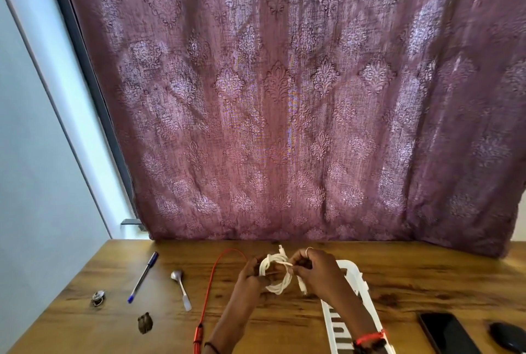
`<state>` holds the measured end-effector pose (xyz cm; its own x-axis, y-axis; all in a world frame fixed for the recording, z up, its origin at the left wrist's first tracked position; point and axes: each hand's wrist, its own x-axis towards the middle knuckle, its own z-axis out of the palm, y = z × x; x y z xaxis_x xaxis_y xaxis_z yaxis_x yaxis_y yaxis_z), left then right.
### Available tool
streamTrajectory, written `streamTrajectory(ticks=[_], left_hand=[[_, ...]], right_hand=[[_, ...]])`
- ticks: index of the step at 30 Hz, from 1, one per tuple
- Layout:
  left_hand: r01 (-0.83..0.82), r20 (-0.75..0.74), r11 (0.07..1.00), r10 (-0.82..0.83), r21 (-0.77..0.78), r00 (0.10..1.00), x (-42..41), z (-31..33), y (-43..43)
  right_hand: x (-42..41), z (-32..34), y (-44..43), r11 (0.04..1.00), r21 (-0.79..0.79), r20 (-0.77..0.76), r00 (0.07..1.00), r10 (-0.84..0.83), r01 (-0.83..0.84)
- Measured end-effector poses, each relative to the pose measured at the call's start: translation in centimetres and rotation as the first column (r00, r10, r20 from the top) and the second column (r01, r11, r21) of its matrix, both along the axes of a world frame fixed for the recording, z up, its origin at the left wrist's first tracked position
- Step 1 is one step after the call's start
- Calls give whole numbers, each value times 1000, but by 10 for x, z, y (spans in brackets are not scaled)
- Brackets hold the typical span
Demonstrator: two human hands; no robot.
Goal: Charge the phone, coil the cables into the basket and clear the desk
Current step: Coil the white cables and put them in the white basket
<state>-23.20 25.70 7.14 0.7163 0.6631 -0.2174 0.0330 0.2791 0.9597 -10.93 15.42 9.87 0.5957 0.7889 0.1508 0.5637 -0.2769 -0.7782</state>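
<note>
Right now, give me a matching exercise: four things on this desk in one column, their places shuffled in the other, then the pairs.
Things:
1. white charging cable
2. thin red cable
3. blue ballpoint pen
4. flat black phone

Places:
A. right of the white slatted basket
B. coiled, held by the left hand and right hand
C. left of the metal spoon
D. lying just left of the left forearm

Pairs: 1-B, 2-D, 3-C, 4-A.
</note>
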Motion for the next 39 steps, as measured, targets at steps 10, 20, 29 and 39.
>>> streamTrajectory(ticks=[10,20,29,39], left_hand=[[258,-37,962,-256,85,966,-5,12,8],[270,-102,878,-250,395,963,-1,24,6],[177,-113,829,-138,531,984,2,18,17],[209,30,919,-232,336,972,-3,15,32]], right_hand=[[-1,3,4,993,-90,392,914,104,-74],[-12,7,10,992,54,372,924,86,-114],[-13,-9,10,995,7,395,915,86,-97],[-27,-14,25,999,44,300,954,-10,-4]])
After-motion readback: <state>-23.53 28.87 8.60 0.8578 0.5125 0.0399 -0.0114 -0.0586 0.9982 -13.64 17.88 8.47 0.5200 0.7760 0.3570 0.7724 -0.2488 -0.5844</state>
